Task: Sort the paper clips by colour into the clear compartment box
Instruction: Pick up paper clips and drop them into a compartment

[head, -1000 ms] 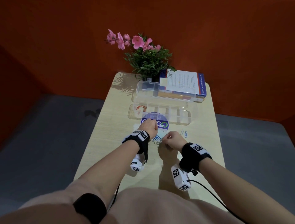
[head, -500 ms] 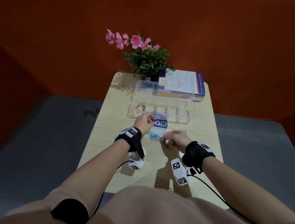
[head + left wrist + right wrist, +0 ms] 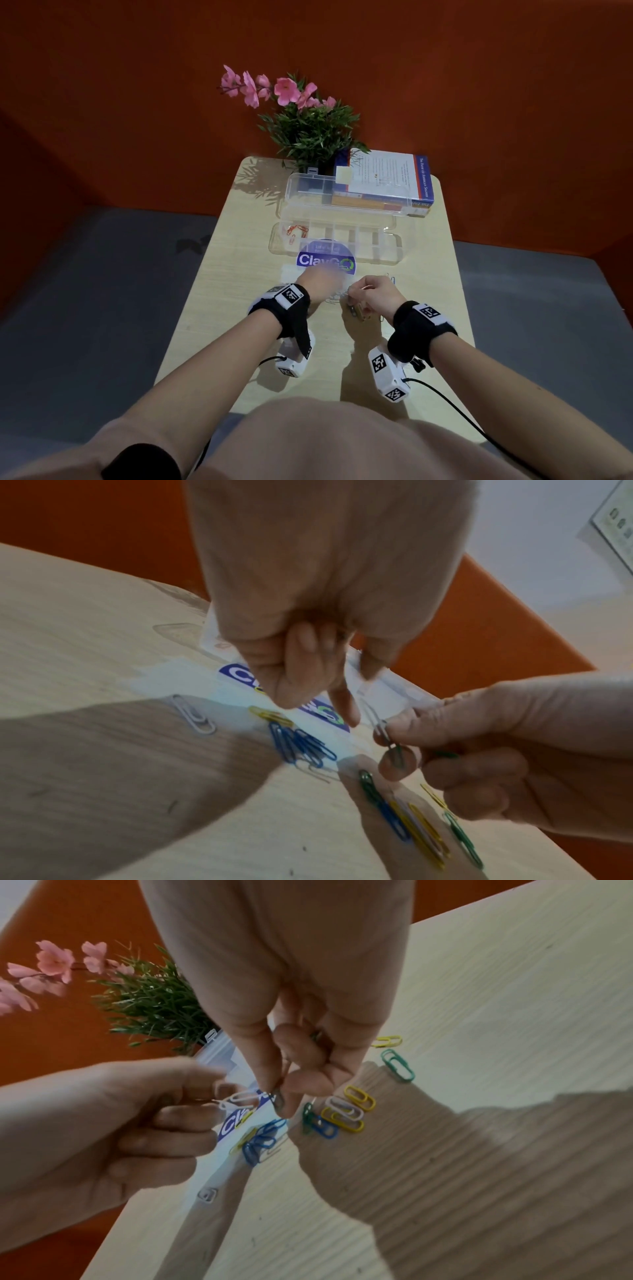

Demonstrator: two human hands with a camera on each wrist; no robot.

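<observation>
The clear compartment box (image 3: 387, 255) lies open mid-table, with orange clips (image 3: 296, 233) in its far-left compartment. My left hand (image 3: 222, 1093), blurred, pinches a white paper clip (image 3: 240, 1098). Close to its right, my right hand (image 3: 278, 1095) pinches a dark green paper clip (image 3: 279, 1100) between thumb and forefinger. The two clips meet between the hands (image 3: 385, 737); whether they are linked I cannot tell. Loose on the table below lie a blue cluster (image 3: 301, 746), a white clip (image 3: 195, 718), yellow clips (image 3: 359, 1097) and green clips (image 3: 397, 1065).
A round blue-and-white ClayGo lid (image 3: 325, 260) lies just in front of the box, under my left hand (image 3: 322, 281). A book (image 3: 383, 181) and a pink-flowered plant (image 3: 308, 126) stand at the table's far end. The table edges are close on both sides.
My left hand reached forward to the lid half a second ago and has come back beside the right hand. The right hand has stayed in about the same place.
</observation>
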